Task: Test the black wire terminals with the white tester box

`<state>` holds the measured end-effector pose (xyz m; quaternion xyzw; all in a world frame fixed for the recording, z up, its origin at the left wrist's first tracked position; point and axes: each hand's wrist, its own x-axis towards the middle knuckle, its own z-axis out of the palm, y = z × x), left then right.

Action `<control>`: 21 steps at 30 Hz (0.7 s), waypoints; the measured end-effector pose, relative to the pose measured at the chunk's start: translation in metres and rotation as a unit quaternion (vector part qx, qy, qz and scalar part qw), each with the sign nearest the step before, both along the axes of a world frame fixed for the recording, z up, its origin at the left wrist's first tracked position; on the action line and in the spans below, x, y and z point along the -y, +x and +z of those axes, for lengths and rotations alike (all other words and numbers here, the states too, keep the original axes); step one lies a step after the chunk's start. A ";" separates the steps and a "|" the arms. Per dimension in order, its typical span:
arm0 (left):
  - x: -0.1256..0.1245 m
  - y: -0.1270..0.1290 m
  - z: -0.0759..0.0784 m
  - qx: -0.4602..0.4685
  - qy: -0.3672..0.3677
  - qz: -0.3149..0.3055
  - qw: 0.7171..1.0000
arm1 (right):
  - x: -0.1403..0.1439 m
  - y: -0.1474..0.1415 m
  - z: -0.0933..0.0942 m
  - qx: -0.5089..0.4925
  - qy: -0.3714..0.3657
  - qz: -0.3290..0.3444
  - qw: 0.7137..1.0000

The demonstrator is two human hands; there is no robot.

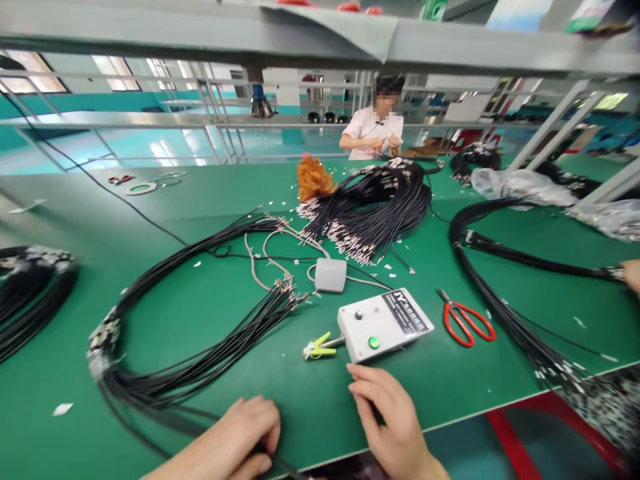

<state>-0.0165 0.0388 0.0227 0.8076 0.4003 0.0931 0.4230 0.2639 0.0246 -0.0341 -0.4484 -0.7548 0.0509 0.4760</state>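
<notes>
My left hand (243, 430) is curled at the table's front edge, its fingers closed on a black cable that runs out below it. My right hand (387, 417) has its fingers loosely bent and apart from the thumb, with nothing visible in them. Just beyond its fingertips lies a white control box (383, 325) with a green button and a black knob. A yellow-green clip (320, 348) sits on the rod from the box's left side. Left of the box, a bundle of black cables (220, 350) curves round with bare wire ends pointing right.
Red-handled snips (467, 321) lie right of the box, a grey block (331, 275) behind it. More cable bundles (380, 200) lie farther back. A person (375, 127) works opposite, and another person's hand (631, 275) touches cables at right. A shelf beam (200, 33) crosses overhead.
</notes>
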 end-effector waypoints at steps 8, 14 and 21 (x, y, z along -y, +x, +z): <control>0.002 0.007 0.006 -0.032 -0.092 0.018 0.995 | 0.003 0.000 -0.004 0.008 -0.032 0.012 0.999; -0.002 0.022 0.000 0.033 -0.045 0.084 0.995 | 0.008 -0.014 0.016 -0.049 -0.090 0.042 0.994; -0.007 0.045 0.004 0.107 -0.001 0.081 0.991 | 0.027 -0.050 0.003 0.032 -0.086 0.216 0.972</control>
